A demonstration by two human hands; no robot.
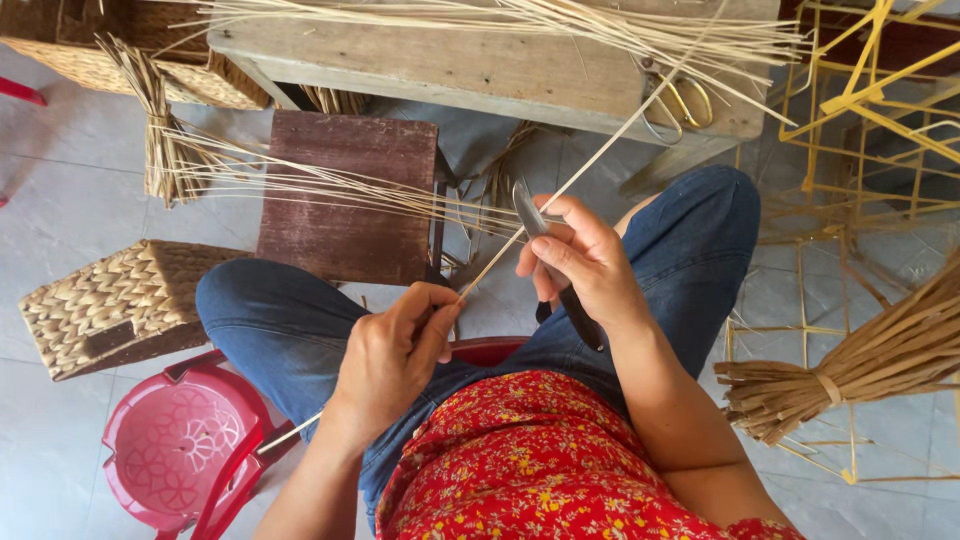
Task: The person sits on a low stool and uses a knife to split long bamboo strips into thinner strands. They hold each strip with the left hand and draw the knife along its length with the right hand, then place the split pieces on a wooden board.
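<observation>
Basket-weaving workshop, cane bundles (860, 375), woven baskets (110, 305), wooden bench (450, 60), tiled floor (60, 170)

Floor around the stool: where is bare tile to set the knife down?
Bare tile lies left, between the woven basket and straw bundle. Right side is crowded: yellow frames, tied reed bundle. The wooden bench carries strips and scissors.

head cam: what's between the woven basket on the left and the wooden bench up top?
In the head view, between the woven basket and the wooden bench lie a dark brown board and loose pale strips across it.
</observation>
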